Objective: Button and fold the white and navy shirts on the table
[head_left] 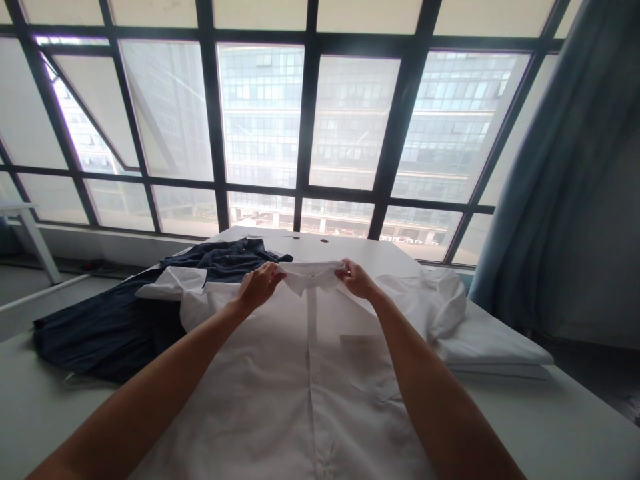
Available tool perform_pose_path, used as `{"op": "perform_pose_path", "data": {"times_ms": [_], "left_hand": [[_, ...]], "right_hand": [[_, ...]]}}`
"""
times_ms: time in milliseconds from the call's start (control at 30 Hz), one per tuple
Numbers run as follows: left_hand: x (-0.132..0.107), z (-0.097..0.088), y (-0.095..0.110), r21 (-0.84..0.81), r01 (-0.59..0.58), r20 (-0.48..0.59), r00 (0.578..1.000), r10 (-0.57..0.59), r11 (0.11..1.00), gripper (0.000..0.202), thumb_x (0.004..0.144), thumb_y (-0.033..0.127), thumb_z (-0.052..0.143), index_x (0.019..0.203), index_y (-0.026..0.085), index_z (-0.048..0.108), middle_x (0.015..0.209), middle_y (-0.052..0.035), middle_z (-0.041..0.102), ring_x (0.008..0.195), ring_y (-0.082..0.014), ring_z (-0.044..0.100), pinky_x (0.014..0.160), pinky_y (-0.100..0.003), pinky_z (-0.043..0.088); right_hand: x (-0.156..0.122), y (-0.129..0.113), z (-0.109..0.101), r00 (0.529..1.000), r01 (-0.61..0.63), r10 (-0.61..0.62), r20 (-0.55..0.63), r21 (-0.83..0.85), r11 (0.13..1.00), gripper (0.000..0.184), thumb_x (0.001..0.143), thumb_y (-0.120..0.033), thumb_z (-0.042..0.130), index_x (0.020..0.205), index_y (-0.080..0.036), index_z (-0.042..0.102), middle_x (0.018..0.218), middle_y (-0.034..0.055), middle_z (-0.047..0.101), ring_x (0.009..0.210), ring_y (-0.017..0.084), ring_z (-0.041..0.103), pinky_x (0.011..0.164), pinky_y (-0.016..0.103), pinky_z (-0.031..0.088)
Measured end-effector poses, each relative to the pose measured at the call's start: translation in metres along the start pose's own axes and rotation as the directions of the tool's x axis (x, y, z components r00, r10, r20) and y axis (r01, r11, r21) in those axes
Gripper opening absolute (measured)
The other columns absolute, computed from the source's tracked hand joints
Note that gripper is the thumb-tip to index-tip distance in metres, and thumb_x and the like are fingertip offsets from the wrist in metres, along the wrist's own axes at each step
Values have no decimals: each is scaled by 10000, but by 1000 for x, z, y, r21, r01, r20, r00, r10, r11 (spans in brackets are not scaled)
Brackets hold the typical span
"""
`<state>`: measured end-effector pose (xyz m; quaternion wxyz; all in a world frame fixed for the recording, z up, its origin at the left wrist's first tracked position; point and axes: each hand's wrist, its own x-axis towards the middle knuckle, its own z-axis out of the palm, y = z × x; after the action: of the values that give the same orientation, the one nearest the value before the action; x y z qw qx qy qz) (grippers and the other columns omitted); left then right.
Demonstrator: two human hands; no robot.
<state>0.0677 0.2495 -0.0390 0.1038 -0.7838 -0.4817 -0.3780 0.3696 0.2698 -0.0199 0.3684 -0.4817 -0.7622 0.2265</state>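
A white button-up shirt lies spread front side up on the table, its collar at the far end and its button strip running toward me. My left hand pinches the left side of the shirt's collar. At the collar's other side, my right hand is closed on the fabric in the same way. The collar is stretched between both hands. One white sleeve lies out to the left over dark cloth; the right sleeve is bunched at the right.
A dark navy garment lies on the white table at the left, partly under the shirt's sleeve. Folded white cloth rests at the right. A blue curtain hangs on the right, and large windows stand behind the table.
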Motion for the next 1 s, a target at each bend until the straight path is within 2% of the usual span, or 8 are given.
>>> {"op": "perform_pose_path", "data": {"times_ms": [100, 200, 300, 433, 600, 733, 867, 1000], "left_hand": [[3, -9, -5, 18, -10, 54, 999, 9, 1000, 397, 973, 510, 429, 827, 185, 606, 810, -68, 654, 677, -186, 594, 564, -251, 338], [5, -17, -18, 11, -25, 165, 986, 22, 1000, 415, 922, 560, 505, 805, 191, 657, 777, -64, 678, 697, -207, 623, 591, -258, 353], [6, -22, -37, -28, -100, 333, 937, 103, 995, 388, 859, 556, 596, 732, 200, 685, 726, -47, 677, 712, -206, 633, 640, -261, 383], [13, -25, -57, -18, -183, 468, 867, 170, 983, 339, 837, 486, 623, 662, 203, 685, 802, -40, 673, 722, -178, 621, 662, -247, 410], [47, -27, -56, 219, -19, 318, 947, -53, 976, 286, 835, 454, 620, 791, 209, 761, 932, -95, 685, 841, -254, 651, 734, -309, 466], [83, -22, -42, 398, 138, 287, 920, -266, 907, 327, 873, 422, 580, 888, 156, 769, 967, -160, 715, 953, -332, 663, 835, -396, 483], [96, -9, -33, 453, 304, 241, 863, -444, 838, 460, 942, 343, 467, 1307, 89, 585, 1145, -219, 677, 1080, -333, 640, 875, -397, 484], [67, 3, -28, 409, 247, 376, 831, -409, 878, 630, 963, 435, 428, 1486, 91, 359, 1290, -232, 611, 1200, -328, 582, 963, -421, 449]], "right_hand": [[-1, -10, -6, 998, 28, -26, -49, 31, 999, 288, 847, -423, 634, 991, -177, 593, 982, 88, 669, 884, 213, 605, 751, 290, 501], [-10, -17, -22, 991, 24, -32, 130, 62, 998, 384, 737, -433, 751, 967, -157, 617, 973, 94, 677, 860, 222, 622, 724, 295, 507], [-21, -18, -38, 950, -44, 19, 313, 73, 996, 424, 619, -369, 829, 924, -136, 647, 896, 82, 695, 830, 236, 638, 699, 297, 507], [-20, -12, -46, 936, -121, 103, 336, 34, 992, 340, 597, -213, 791, 900, -124, 666, 830, 71, 705, 783, 227, 648, 663, 277, 498], [16, -9, -42, 964, -137, 176, 198, -195, 971, 351, 606, -49, 703, 950, -112, 677, 890, 95, 712, 803, 233, 657, 659, 264, 495], [51, -17, -28, 988, -146, 148, -35, -489, 860, 348, 684, -61, 677, 1027, -119, 679, 977, 119, 703, 908, 264, 649, 748, 294, 489], [62, -25, 1, 931, -326, 98, -350, -682, 655, 492, 847, -122, 553, 1338, -105, 527, 1266, 211, 591, 1156, 329, 551, 964, 429, 407], [35, -30, 31, 962, -273, 176, -210, -776, 569, 451, 904, -216, 520, 1338, -92, 531, 1312, 227, 554, 1180, 333, 533, 982, 443, 383]]}}
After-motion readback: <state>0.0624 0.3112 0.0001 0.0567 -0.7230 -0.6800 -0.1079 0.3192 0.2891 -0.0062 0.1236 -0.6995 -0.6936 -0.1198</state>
